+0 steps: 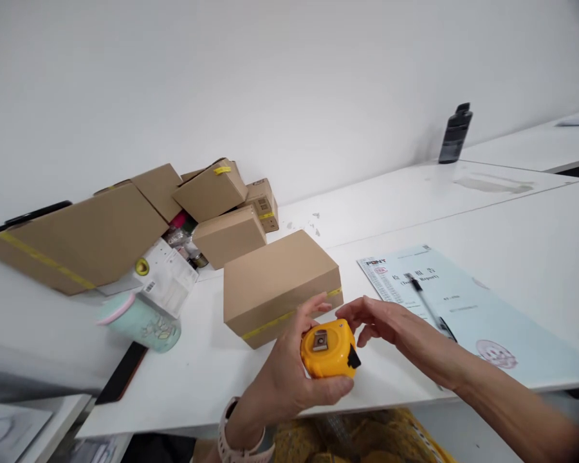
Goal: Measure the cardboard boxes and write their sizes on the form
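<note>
My left hand [289,360] is wrapped round a yellow tape measure [330,350], its thumb along the lower edge. The tape measure's metal belt clip faces up, and a black part shows at its lower right. My right hand [386,321] hovers at the right side of the tape measure, fingers loosely curved and the thumb apart from them. Whether its fingertips touch the casing is hard to tell. Just beyond both hands, a closed cardboard box [280,276] with yellow tape rests on the white table [197,373].
Right of the box lies a pale blue report [463,308] with a pen [429,302] across it. More cardboard boxes [212,193] are stacked at the back left, near a mint tumbler [145,325] and a white package [168,276]. A dark bottle [456,135] stands by the wall.
</note>
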`<act>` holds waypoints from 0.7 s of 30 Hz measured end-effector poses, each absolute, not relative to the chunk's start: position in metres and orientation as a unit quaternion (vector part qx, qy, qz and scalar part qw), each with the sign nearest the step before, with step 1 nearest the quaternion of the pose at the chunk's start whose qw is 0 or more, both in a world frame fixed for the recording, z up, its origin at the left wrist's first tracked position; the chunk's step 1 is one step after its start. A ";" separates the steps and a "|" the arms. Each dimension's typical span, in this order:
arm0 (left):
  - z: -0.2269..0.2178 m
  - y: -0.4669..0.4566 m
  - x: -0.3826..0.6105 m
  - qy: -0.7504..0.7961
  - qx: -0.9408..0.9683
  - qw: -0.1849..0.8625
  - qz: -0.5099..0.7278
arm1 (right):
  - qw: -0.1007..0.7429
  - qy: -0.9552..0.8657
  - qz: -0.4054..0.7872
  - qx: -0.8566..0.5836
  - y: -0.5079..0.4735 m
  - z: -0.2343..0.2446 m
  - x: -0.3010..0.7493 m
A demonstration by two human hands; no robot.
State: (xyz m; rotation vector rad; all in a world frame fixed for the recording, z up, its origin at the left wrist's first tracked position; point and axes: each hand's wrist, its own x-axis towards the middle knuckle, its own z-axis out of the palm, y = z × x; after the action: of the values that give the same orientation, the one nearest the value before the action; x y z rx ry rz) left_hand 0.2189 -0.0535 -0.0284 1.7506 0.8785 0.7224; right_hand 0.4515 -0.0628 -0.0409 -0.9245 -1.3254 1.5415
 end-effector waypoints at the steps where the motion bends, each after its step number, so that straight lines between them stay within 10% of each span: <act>1: -0.030 -0.053 0.216 0.364 0.719 0.509 0.304 | 0.432 -0.535 0.625 -0.368 -0.061 -0.040 0.450; 21: 0.019 0.025 0.033 0.531 0.540 0.419 0.502 | 0.526 -0.444 0.555 -0.467 0.133 -0.036 0.459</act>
State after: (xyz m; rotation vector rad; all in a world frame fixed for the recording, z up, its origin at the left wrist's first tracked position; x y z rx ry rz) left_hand 0.0328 0.0250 0.0189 1.3538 1.3311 1.2583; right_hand 0.4595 0.1326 -0.0362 -1.1173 -1.0616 1.3276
